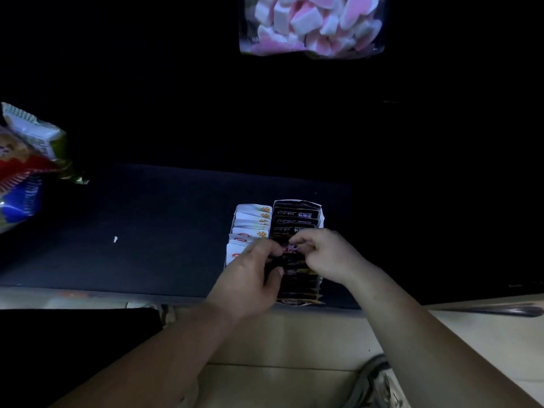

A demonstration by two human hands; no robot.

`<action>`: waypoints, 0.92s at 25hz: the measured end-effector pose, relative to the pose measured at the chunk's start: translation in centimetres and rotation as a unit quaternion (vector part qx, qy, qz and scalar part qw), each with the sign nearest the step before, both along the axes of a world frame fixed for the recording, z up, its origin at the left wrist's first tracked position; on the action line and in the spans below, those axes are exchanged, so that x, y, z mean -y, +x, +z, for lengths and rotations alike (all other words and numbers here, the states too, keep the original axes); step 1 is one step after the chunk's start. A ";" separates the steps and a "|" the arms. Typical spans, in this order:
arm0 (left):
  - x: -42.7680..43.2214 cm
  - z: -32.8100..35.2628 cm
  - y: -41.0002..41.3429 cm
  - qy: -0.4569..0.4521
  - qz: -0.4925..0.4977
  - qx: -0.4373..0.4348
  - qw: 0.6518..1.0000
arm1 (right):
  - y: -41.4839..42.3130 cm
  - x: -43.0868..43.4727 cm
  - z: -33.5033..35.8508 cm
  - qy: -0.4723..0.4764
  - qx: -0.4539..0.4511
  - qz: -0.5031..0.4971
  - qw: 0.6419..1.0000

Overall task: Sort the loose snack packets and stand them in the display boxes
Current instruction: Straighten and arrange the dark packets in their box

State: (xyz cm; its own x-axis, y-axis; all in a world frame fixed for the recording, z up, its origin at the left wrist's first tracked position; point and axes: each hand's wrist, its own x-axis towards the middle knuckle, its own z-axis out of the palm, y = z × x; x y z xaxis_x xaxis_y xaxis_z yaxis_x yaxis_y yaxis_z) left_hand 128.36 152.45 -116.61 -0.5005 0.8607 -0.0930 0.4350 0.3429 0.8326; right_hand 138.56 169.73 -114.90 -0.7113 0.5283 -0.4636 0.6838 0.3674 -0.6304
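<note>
Two narrow display boxes stand side by side, touching, on the dark tabletop (147,231) near its front edge. The left box holds a row of upright white foil packets (250,219). The right box, a white-rimmed cardboard tray (322,217), holds a row of upright black foil packets (294,214).

Both hands work over the middle of the black row. The left hand (253,275) has curled fingers around the near packets, with the thumb pressed against their side. The right hand (326,254) has its fingertips drawn together in a pinch on the top edge of a small dark packet with pink-and-white print (290,249), which sits between the two hands just above the row.

The step in hand appears to be seating this packet in the black row.

1. Use the left hand to part the row and hold the gap open.
2. Lower the packet vertically, bottom edge first.
3. Align the printed face with the neighbouring packets.
4. Release only when the packet stands unaided; a crowded row is likely to tilt it or lift adjacent packets.
</note>
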 end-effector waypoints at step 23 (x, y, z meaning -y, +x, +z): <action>0.6 0.1 -0.7 -0.079 0.032 0.248 0.965 | -1.1 -1.8 4.3 -0.017 0.116 0.025 0.993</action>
